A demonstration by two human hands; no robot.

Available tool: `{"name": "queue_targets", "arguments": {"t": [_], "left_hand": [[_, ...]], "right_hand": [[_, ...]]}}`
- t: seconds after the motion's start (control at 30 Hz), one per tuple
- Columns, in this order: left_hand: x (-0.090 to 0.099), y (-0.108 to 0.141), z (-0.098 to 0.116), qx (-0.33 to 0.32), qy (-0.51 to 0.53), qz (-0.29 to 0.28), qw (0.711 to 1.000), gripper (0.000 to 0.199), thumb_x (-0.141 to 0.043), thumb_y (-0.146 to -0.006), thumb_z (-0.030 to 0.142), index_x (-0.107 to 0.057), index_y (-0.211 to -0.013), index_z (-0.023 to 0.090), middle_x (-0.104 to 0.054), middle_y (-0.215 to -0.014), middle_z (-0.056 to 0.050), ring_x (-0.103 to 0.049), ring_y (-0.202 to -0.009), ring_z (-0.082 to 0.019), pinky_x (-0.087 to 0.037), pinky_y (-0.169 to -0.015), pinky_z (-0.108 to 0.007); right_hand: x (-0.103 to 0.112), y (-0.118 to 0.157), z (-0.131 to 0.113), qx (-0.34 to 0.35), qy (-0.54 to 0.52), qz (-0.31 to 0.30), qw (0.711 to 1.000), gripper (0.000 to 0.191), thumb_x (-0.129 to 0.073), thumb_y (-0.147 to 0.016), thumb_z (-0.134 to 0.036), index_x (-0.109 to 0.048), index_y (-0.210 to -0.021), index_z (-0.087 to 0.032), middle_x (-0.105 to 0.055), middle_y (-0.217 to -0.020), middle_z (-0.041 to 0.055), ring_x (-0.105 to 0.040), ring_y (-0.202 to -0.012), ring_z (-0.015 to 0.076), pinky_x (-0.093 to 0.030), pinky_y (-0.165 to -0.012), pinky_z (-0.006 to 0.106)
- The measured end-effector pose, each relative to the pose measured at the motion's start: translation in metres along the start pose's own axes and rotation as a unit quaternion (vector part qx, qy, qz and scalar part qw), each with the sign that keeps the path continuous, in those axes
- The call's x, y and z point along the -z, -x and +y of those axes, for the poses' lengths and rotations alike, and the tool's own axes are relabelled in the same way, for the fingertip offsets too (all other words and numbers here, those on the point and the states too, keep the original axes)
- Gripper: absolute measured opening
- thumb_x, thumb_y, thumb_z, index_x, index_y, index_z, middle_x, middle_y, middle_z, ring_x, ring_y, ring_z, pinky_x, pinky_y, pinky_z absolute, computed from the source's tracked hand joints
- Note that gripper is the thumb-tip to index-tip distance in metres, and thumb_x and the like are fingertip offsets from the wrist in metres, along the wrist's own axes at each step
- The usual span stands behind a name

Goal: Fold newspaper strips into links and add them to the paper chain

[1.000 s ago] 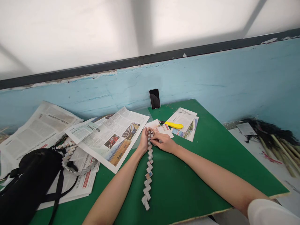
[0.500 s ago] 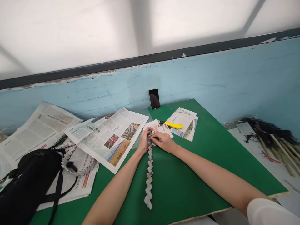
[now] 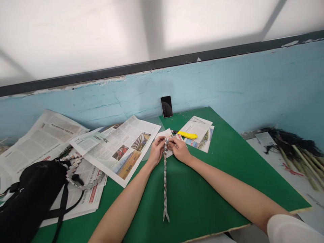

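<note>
A folded newspaper chain [image 3: 165, 182] runs down the table toward me, its narrow edge turned up and its near end split into two tips. My left hand [image 3: 157, 151] pinches the far end from the left. From the right, my right hand [image 3: 179, 148] grips the same end with bent fingers. The fingers partly hide that end. Just beyond the hands lie cut newspaper pieces [image 3: 164, 134] and a yellow utility knife [image 3: 187, 135] with its dark tip pointing left.
Newspaper sheets [image 3: 121, 148] cover the table's left side. A black bag [image 3: 37, 189] with straps lies there beside a second folded-paper chain [image 3: 86, 185]. A phone [image 3: 166, 106] leans on the blue wall. Cut paper [image 3: 198, 130] lies by the knife; sticks [image 3: 307, 165] are on the floor at right.
The paper chain has turned about its length, from its zigzag face to its narrow edge. Its near end has shifted slightly right. Both hands still hold the far end.
</note>
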State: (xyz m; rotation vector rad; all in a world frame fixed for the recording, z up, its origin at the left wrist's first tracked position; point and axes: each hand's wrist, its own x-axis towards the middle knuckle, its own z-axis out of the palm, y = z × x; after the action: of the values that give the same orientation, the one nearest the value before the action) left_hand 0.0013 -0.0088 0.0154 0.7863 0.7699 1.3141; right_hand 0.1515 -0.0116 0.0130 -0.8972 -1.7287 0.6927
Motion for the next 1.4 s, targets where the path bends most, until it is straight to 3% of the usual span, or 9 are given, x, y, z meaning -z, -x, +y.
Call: {"name": "queue_targets", "arguments": {"t": [0.17, 0.37, 0.57, 0.77, 0.97, 1.13, 1.4], "left_hand": [[-0.002, 0.001, 0.000, -0.023, -0.049, 0.003, 0.999, 0.029, -0.082, -0.075, 0.030, -0.070, -0.098, 0.019, -0.069, -0.101, -0.005, -0.063, -0.094, -0.018, -0.049, -0.085, -0.027], [-0.004, -0.002, -0.004, -0.072, -0.076, 0.037, 0.994, 0.032, -0.084, -0.075, 0.027, -0.067, -0.101, 0.022, -0.067, -0.103, -0.004, -0.061, -0.103, -0.017, -0.047, -0.094, -0.027], [-0.004, -0.002, -0.007, -0.104, -0.177, 0.039, 0.978, 0.025, -0.082, -0.076, 0.027, -0.068, -0.096, 0.019, -0.069, -0.099, -0.006, -0.065, -0.096, -0.017, -0.049, -0.089, -0.027], [-0.001, 0.000, -0.010, -0.055, -0.164, 0.025, 0.985, 0.031, -0.080, -0.079, 0.035, -0.064, -0.102, 0.020, -0.073, -0.094, -0.007, -0.070, -0.085, -0.020, -0.053, -0.076, -0.028], [0.001, -0.002, -0.010, -0.021, -0.164, 0.010, 0.986, 0.042, -0.079, -0.078, 0.048, -0.054, -0.098, 0.020, -0.072, -0.080, -0.004, -0.069, -0.071, -0.018, -0.056, -0.074, -0.033], [0.006, -0.004, -0.011, -0.009, -0.125, -0.017, 0.992, 0.044, -0.082, -0.075, 0.044, -0.050, -0.094, 0.020, -0.069, -0.079, 0.000, -0.067, -0.069, -0.015, -0.055, -0.071, -0.030], [0.009, -0.007, -0.012, -0.027, -0.145, -0.020, 0.989, 0.042, -0.081, -0.074, 0.043, -0.049, -0.090, 0.020, -0.062, -0.078, 0.002, -0.063, -0.070, -0.013, -0.051, -0.069, -0.025]], "right_hand": [[0.000, -0.002, 0.006, -0.029, -0.002, 0.034, 0.999, 0.022, -0.049, -0.102, -0.036, -0.063, -0.094, -0.022, -0.066, -0.084, 0.0039, -0.061, -0.075, 0.0204, -0.049, -0.072, 0.033], [-0.004, -0.004, 0.011, -0.106, -0.112, 0.044, 0.987, 0.021, -0.056, -0.098, -0.044, -0.059, -0.102, -0.024, -0.066, -0.089, 0.0038, -0.063, -0.073, 0.0190, -0.052, -0.066, 0.030], [-0.003, -0.007, 0.014, -0.125, -0.122, 0.043, 0.984, 0.025, -0.053, -0.097, -0.048, -0.056, -0.098, -0.024, -0.062, -0.079, 0.0014, -0.060, -0.068, 0.0170, -0.048, -0.056, 0.026], [-0.003, -0.007, 0.015, -0.134, -0.144, 0.023, 0.980, 0.021, -0.056, -0.096, -0.045, -0.054, -0.095, -0.024, -0.059, -0.076, -0.0001, -0.057, -0.062, 0.0159, -0.047, -0.053, 0.026], [-0.004, -0.007, 0.013, -0.148, -0.168, 0.006, 0.975, 0.020, -0.058, -0.095, -0.043, -0.056, -0.094, -0.023, -0.061, -0.082, 0.0010, -0.058, -0.063, 0.0162, -0.051, -0.055, 0.028], [-0.004, -0.007, 0.011, -0.169, -0.203, -0.011, 0.965, 0.021, -0.059, -0.094, -0.044, -0.056, -0.094, -0.023, -0.061, -0.080, 0.0008, -0.060, -0.065, 0.0170, -0.057, -0.060, 0.032], [-0.003, -0.007, 0.007, -0.179, -0.192, -0.011, 0.965, 0.021, -0.059, -0.092, -0.044, -0.056, -0.092, -0.024, -0.060, -0.078, 0.0007, -0.060, -0.065, 0.0179, -0.057, -0.060, 0.032]]}}
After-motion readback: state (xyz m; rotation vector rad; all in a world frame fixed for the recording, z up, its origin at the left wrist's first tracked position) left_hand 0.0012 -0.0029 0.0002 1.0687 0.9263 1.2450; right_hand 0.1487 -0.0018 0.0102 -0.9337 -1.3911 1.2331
